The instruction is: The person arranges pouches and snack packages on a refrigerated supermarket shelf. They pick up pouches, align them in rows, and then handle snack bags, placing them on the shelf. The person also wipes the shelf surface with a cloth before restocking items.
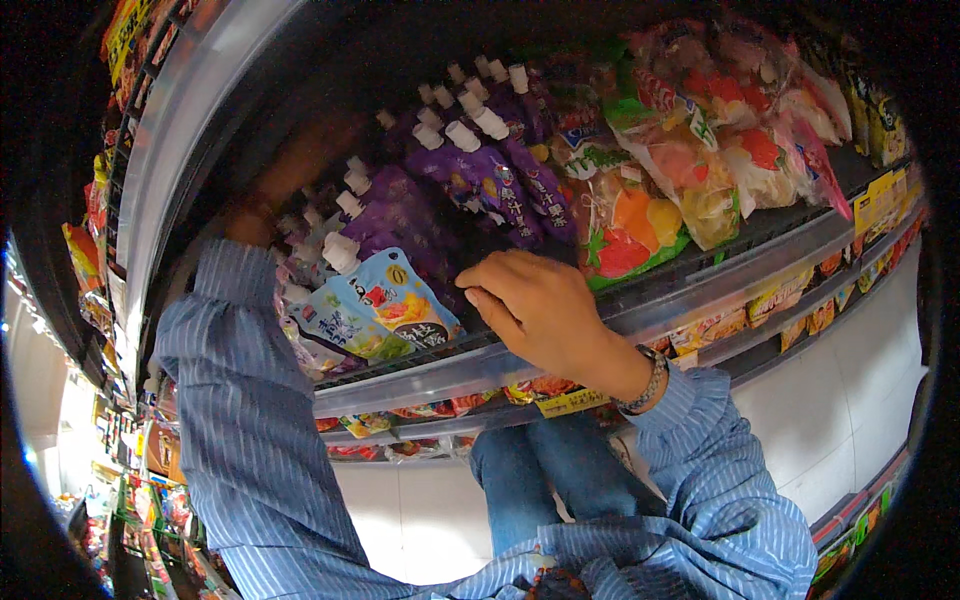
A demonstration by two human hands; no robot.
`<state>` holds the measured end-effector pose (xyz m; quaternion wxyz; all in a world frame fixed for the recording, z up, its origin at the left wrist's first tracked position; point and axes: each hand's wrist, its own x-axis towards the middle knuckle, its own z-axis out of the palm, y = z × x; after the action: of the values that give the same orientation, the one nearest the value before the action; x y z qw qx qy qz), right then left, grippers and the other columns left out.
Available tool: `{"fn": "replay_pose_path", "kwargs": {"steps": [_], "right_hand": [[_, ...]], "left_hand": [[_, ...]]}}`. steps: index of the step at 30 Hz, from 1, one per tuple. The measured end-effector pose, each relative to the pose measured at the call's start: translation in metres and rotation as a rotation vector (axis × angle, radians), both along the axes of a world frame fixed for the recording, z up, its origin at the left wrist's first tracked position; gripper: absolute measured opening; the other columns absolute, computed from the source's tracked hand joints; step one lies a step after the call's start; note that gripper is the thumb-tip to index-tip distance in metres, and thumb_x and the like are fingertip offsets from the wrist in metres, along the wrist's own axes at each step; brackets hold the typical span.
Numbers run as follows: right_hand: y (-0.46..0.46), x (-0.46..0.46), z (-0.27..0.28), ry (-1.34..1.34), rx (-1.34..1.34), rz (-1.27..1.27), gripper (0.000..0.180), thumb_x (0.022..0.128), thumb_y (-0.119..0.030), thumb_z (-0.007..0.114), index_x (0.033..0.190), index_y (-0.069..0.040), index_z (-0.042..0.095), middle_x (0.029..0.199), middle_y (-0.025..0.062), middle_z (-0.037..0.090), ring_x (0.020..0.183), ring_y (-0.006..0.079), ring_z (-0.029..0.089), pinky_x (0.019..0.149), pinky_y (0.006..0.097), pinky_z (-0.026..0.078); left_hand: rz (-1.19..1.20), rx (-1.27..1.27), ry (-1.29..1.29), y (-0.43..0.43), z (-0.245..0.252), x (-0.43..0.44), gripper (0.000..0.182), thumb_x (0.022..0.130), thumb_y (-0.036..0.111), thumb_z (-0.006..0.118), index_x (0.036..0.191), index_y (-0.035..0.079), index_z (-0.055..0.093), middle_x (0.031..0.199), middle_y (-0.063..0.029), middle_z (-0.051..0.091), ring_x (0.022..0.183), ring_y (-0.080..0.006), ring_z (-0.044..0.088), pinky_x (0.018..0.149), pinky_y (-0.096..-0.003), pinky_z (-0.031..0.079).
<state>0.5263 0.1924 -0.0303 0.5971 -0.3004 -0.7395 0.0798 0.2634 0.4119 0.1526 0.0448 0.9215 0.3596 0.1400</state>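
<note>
My left hand (255,221) reaches deep into the dark left part of a shelf, beside spouted pouches; its fingers are lost in shadow. At the shelf's front edge my right hand (536,311) is loosely curled, thumb and forefinger slightly apart with nothing seen between them. Just left of those fingertips leans a light blue drink pouch (409,289) with a white cap (342,252). Another pale blue-green pouch (337,326) overlaps it on the left. Behind them stand purple jelly pouches (401,206) with white caps, and more purple pouches (499,184) lie further right.
Clear bags of fruit jelly (634,225) fill the shelf's right side. A transparent front rail (675,289) bears a yellow price tag (874,202). Lower shelves hold packaged snacks (705,330). The upper shelf's pale edge (176,112) curves along the left, above my left arm.
</note>
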Motion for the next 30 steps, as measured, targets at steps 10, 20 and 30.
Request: {"fn": "replay_pose_path", "kwargs": {"steps": [10,20,30], "right_hand": [[-0.003,-0.001,0.005,0.007,0.011,0.052,0.01,0.087,-0.01,0.063,0.096,-0.007,0.064,0.087,0.0108,0.064,0.081,0.0309,0.063,0.068,0.0399,0.051],[-0.001,0.0,0.002,0.017,0.009,0.04,0.01,0.087,-0.009,0.063,0.096,-0.006,0.063,0.087,0.0106,0.065,0.081,0.0308,0.063,0.068,0.0394,0.051],[-0.001,-0.001,0.002,0.001,0.008,0.03,0.01,0.086,-0.009,0.063,0.096,-0.006,0.063,0.087,0.0107,0.065,0.08,0.0308,0.063,0.068,0.0391,0.051]], "left_hand": [[-0.017,0.07,-0.011,0.066,-0.017,0.005,0.029,0.095,0.015,0.055,0.122,0.005,0.058,0.119,-0.0127,0.059,0.112,-0.0244,0.054,0.1,-0.038,0.043],[0.024,0.027,0.083,0.031,0.0,0.002,0.025,0.094,0.015,0.056,0.117,0.006,0.058,0.113,-0.0115,0.059,0.107,-0.0231,0.055,0.096,-0.0379,0.044],[0.056,-0.013,0.102,0.014,0.01,-0.011,0.022,0.093,0.015,0.058,0.113,0.006,0.059,0.107,-0.0104,0.06,0.102,-0.0218,0.055,0.092,-0.0378,0.045]]}}
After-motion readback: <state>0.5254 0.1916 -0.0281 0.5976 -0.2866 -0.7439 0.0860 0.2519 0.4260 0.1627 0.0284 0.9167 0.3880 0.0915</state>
